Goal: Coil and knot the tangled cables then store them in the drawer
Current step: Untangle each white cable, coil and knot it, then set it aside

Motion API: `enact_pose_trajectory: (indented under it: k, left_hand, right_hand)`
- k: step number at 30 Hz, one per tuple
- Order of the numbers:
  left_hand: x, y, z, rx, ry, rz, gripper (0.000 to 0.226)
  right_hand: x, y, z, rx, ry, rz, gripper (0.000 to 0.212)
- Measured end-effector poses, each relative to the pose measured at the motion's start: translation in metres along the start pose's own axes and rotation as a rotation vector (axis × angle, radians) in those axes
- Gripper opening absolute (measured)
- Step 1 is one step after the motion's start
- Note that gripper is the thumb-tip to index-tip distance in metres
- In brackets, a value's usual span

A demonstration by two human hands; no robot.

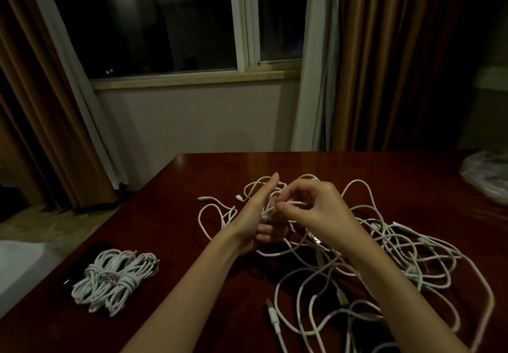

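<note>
A big tangle of white cables [390, 259] sprawls over the middle and right of the dark red table [170, 231]. My left hand [255, 215] is raised edge-on over the tangle with its fingers straight, and loops of white cable are wound around it. My right hand [313, 204] pinches a stretch of that cable [295, 203] just beside the left palm. Several coiled and knotted white cable bundles [112, 281] lie together near the table's left edge. No drawer is in view.
A crumpled clear plastic bag [486, 176] sits at the table's far right. A dark flat object [74, 275] lies partly under the bundles. Behind the table are a window, a pale wall and brown curtains. The floor drops away on the left.
</note>
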State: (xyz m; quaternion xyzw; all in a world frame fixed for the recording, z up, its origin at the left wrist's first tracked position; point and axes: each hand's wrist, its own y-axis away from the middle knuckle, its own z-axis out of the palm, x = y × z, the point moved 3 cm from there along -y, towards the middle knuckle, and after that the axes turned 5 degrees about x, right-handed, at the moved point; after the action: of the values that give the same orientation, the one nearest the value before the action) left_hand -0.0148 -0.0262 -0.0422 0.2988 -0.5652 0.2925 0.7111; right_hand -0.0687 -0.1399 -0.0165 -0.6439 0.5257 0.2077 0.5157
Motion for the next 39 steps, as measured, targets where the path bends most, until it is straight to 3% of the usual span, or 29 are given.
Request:
enact_pose_trajectory:
  k: [6, 9, 16, 22, 25, 30, 33, 39]
  left_hand:
    - [-0.001, 0.001, 0.002, -0.103, 0.016, -0.052, 0.056]
    - [-0.002, 0.004, 0.008, -0.158, -0.010, -0.112, 0.045]
    - [-0.003, 0.006, 0.009, -0.262, -0.098, -0.133, 0.040]
    - [-0.002, -0.002, 0.007, -0.135, 0.024, -0.048, 0.044]
    - [-0.005, -0.005, 0.006, -0.050, 0.022, 0.003, 0.042]
    - [-0.007, -0.010, 0.008, -0.002, -0.043, 0.057, 0.053]
    - [-0.008, -0.014, 0.006, 0.033, 0.013, 0.043, 0.053]
    - [-0.008, -0.015, 0.002, 0.235, -0.015, 0.124, 0.050]
  right_hand:
    - [-0.002, -0.001, -0.006, 0.130, -0.163, 0.004, 0.011]
    - [0.003, -0.003, -0.008, 0.229, -0.203, 0.034, 0.012]
    - [0.012, -0.004, -0.007, 0.220, -0.323, 0.181, 0.007]
    - [0.022, -0.006, -0.010, 0.213, -0.335, 0.288, 0.008]
    - [0.020, -0.007, -0.009, 0.198, -0.251, 0.260, 0.006]
    - [0.016, -0.007, -0.014, 0.271, -0.117, 0.158, 0.025]
    - [0.015, -0.005, -0.012, 0.276, -0.023, 0.105, 0.022]
    - [0.019, -0.002, 0.001, 0.259, 0.118, 0.081, 0.026]
